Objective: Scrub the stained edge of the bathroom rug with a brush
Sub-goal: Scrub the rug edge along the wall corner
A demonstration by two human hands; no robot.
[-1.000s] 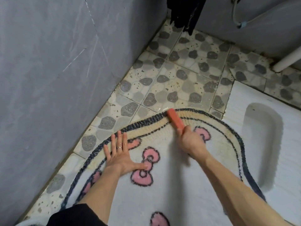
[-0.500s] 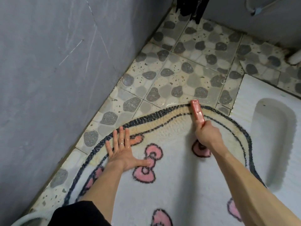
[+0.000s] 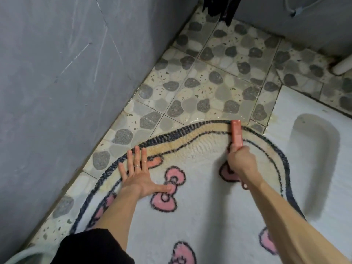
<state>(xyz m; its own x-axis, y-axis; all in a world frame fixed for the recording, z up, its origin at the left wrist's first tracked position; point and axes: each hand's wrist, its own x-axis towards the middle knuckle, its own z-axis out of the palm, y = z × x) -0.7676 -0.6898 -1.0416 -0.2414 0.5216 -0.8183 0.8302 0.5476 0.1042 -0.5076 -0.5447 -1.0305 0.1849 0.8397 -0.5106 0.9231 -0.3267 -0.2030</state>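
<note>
Scrubbing is midway: right hand (image 3: 240, 161) grips brush (image 3: 236, 134) on rug (image 3: 200, 216) edge; left hand (image 3: 138, 173) flat, yellow stain remaining beside it.

Wet pebble-patterned floor tiles (image 3: 215, 86) meet a grey plastered wall (image 3: 57, 73); a white ceramic squat pan (image 3: 304, 103) lies to the right.

The right hand (image 3: 241, 161) is sweeping the red brush (image 3: 236, 133) rightward along the yellowed edge of the rug (image 3: 190, 137), swinging it from a leftward slant to almost straight ahead, and is now partly covering a pink bow (image 3: 227, 175).
</note>
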